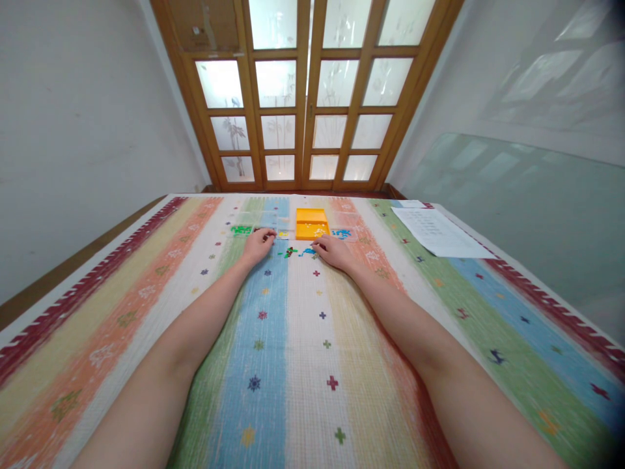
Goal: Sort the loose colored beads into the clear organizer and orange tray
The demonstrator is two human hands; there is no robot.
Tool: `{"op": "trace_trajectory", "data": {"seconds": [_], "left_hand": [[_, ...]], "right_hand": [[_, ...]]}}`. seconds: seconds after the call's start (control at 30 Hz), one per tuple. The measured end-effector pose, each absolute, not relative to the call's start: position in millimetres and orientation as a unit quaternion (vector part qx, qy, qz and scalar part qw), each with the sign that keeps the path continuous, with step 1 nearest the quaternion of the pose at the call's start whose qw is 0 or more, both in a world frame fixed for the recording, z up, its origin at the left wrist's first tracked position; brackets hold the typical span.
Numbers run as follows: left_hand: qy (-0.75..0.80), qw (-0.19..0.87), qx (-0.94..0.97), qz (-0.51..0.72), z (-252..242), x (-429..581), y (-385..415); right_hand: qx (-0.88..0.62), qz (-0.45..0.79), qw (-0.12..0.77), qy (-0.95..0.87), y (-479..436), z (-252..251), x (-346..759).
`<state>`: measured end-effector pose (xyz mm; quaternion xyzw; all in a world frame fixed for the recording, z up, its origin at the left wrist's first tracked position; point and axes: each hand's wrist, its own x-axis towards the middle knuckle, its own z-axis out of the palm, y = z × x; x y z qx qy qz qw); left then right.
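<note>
My left hand (pixel 260 243) rests near the table's far side with its fingers curled together, beside small yellow pieces (pixel 284 234). What its fingertips hold, if anything, is too small to make out. A cluster of small green pieces (pixel 241 230) lies just left of it. My right hand (pixel 333 250) has its fingers pinched at a patch of small blue pieces (pixel 308 251) on the cloth; any piece between them is hidden. Between the hands lie a few green and dark red pieces (pixel 290 252). More blue pieces (pixel 341 233) sit behind my right hand.
An open orange case (pixel 311 213) with small pale pieces inside stands beyond my hands. Printed paper sheets (pixel 442 231) lie at the far right. A striped tablecloth (pixel 307 365) covers the table. Glass-paned wooden doors (pixel 301 111) rise behind it, and a glass panel (pixel 527 208) leans at the right wall.
</note>
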<state>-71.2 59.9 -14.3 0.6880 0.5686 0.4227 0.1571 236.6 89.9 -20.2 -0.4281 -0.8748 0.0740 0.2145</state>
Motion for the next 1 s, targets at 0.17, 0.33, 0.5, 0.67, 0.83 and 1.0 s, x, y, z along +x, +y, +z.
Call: {"op": "trace_trajectory", "data": {"seconds": [0.17, 0.33, 0.5, 0.67, 0.83, 1.0], "left_hand": [[0.507, 0.067, 0.812, 0.283, -5.9, -43.9, 40.1], [0.492, 0.061, 0.835, 0.24, -3.4, -37.9, 35.1], [0.469, 0.061, 0.848, 0.238, -3.2, -38.3, 34.9], [0.459, 0.059, 0.859, 0.218, -2.1, -35.0, 33.0], [0.456, 0.068, 0.86, 0.217, -3.1, -34.3, 34.1], [0.45, 0.065, 0.863, 0.219, -1.8, -34.6, 33.3]], "right_hand": [[-0.43, 0.075, 0.213, -0.874, 89.0, -19.1, 235.8], [-0.424, 0.082, 0.219, -0.875, 89.7, -19.3, 235.1], [-0.428, 0.079, 0.218, -0.874, 90.3, -20.0, 235.4], [-0.43, 0.079, 0.216, -0.873, 89.7, -18.9, 235.5], [-0.428, 0.079, 0.219, -0.873, 89.4, -19.4, 235.7], [-0.43, 0.078, 0.217, -0.873, 89.2, -19.3, 235.9]]}}
